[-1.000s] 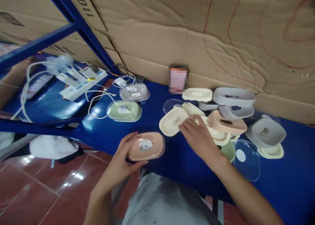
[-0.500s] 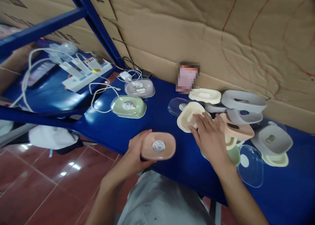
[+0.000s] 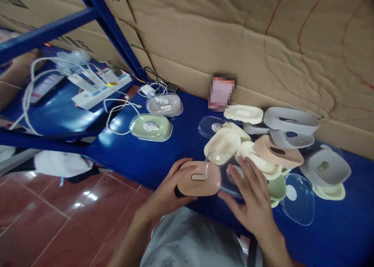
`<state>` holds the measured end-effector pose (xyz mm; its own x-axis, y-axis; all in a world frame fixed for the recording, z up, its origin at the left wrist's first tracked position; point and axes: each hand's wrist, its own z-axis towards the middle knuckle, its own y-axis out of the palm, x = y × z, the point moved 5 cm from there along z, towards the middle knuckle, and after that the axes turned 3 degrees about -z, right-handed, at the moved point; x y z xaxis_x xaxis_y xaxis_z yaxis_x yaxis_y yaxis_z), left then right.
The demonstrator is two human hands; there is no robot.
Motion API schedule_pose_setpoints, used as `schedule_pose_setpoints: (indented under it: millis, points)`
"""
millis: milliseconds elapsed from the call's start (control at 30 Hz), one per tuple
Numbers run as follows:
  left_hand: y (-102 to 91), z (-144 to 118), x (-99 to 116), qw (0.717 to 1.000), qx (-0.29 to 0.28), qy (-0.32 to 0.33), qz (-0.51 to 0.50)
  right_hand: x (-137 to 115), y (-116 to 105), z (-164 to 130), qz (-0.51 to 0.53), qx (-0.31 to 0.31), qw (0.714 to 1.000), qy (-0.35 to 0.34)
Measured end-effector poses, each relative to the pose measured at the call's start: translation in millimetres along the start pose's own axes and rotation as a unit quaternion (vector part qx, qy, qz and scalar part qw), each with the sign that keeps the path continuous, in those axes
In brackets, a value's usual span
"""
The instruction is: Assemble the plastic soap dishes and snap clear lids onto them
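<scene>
My left hand [image 3: 172, 185] is closed round the left end of a peach soap dish [image 3: 198, 185], held above the front edge of the table. A pill-shaped slot shows in its top face. My right hand [image 3: 249, 195] has its thumb and fingers on a clear plastic lid [image 3: 223, 181] with a round label. The lid is tilted and blurred, beside the dish's right end and partly overlapping it. Just beyond lies a cream tray [image 3: 223, 144]. Right of my fingers sit a peach slotted piece [image 3: 279, 150], other cream pieces and a green base [image 3: 277, 189].
Grey slotted pieces [image 3: 292, 119] and another clear lid [image 3: 300, 201] lie at the right. Lidded green [image 3: 152, 127] and grey-lilac [image 3: 165, 104] dishes stand left. A pixelated phone-like object [image 3: 222, 92] leans on the cardboard. A power strip [image 3: 102, 90] with cables and another person's arm are far left.
My right hand has moved off the cream tray, down and toward the peach dish, and now has a clear lid. The dish's top shows a slot where a label was; it shifted right.
</scene>
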<state>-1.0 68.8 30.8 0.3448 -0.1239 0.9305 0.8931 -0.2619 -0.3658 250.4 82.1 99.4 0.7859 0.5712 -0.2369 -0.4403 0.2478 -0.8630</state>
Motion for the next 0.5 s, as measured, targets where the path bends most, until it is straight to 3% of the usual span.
schedule_pose_setpoints:
  millis: [100,200,300,400,500]
  points:
    - [0.9,2.8,6.6,0.999,-0.025,0.023,0.023,22.9,-4.2,25.6,-0.114,0.004,0.993,0.003]
    - [-0.5,1.7,8.7,0.999,-0.006,0.031,0.015,28.7,-0.7,44.9,-0.137,0.003,0.991,-0.001]
    - [-2.7,-0.8,5.6,0.998,0.045,0.033,-0.012,5.8,5.1,43.1,-0.044,-0.024,0.998,-0.045]
    - [-5.5,-1.6,-0.6,0.994,0.094,0.034,-0.052,-29.5,17.7,23.1,0.088,-0.087,0.986,-0.112]
    - [-5.1,0.6,-7.2,0.994,0.084,0.021,-0.07,-43.2,31.4,4.0,0.128,-0.091,0.984,-0.087]
